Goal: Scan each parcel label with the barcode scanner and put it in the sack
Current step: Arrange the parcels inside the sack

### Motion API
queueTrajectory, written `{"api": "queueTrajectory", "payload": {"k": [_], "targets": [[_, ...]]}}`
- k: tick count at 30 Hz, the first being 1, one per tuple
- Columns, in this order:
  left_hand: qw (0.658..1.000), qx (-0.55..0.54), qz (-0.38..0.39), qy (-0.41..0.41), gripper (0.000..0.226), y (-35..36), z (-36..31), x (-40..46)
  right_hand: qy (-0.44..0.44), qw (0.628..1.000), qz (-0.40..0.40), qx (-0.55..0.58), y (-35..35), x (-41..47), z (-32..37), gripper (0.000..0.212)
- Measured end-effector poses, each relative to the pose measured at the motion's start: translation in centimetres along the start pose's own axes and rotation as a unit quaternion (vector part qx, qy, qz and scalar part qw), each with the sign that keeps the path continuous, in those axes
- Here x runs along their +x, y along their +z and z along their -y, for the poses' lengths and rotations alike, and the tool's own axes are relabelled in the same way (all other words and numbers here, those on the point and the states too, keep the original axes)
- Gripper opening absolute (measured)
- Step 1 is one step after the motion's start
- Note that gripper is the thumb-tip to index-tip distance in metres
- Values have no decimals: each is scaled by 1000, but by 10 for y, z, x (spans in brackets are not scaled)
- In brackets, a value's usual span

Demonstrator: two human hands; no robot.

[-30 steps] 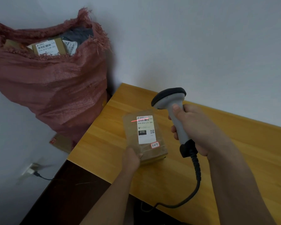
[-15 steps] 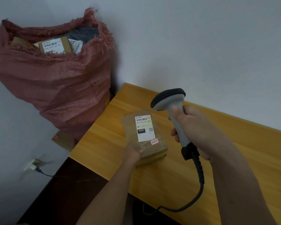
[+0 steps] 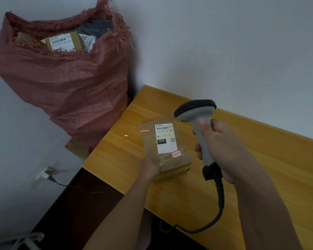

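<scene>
Parcel (image 3: 165, 147) lies on the table (image 3: 260, 159), left hand (image 3: 149, 168) gripping its near corner, right hand (image 3: 219, 143) clasping the scanner (image 3: 199, 121) just beside it.

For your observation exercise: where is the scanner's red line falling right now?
In the head view, the red line lies on the parcel, left of its label, missing the barcode; a smaller red spot falls on the table.

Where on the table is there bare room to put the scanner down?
The table is bare wood right of the right hand, up to the wall, and near its left edge beside the sack. It is crowded mid-table: the left hand holds the parcel, scanner above.
</scene>
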State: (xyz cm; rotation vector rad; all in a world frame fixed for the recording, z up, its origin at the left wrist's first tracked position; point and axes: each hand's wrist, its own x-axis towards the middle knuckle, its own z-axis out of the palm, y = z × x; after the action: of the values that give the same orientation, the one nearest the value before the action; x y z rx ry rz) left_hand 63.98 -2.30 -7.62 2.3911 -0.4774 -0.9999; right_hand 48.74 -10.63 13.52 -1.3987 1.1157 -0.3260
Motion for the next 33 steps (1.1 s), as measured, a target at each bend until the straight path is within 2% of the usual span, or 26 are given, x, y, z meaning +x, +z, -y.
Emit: {"api": "queueTrajectory", "payload": {"k": [5, 10, 12, 16, 19, 22, 25, 29, 33], "targets": [[998, -43, 17, -49, 40, -4, 7, 7, 14, 998, -9, 55, 0, 27, -24, 30], [967, -171, 108, -158, 56, -12, 10, 8, 58, 988, -76, 124, 13, 82, -83, 10], [959, -189, 135, -162, 63, -12, 14, 13, 94, 982, -86, 136, 22, 100, -114, 26], [939, -251, 184, -147, 74, -14, 26, 19, 158, 975, -53, 148, 46, 109, -158, 53], [915, -308, 216, -149, 86, -23, 32, 22, 135, 977, -72, 151, 66, 104, -170, 60], [901, -341, 245, -113, 95, -43, 28, 26, 98, 976, -128, 148, 76, 99, -157, 61], [887, -377, 260, -47, 88, -77, 11, 30, 38, 962, -187, 198, 86, 90, -126, 54], [872, -411, 250, 92, 71, -139, -20, 36, -56, 919, -250, 301, 114, 67, -67, 37], [854, -413, 228, 222, 62, -217, -49, 32, -170, 878, -253, 370, 157, 43, -3, 37]]}}
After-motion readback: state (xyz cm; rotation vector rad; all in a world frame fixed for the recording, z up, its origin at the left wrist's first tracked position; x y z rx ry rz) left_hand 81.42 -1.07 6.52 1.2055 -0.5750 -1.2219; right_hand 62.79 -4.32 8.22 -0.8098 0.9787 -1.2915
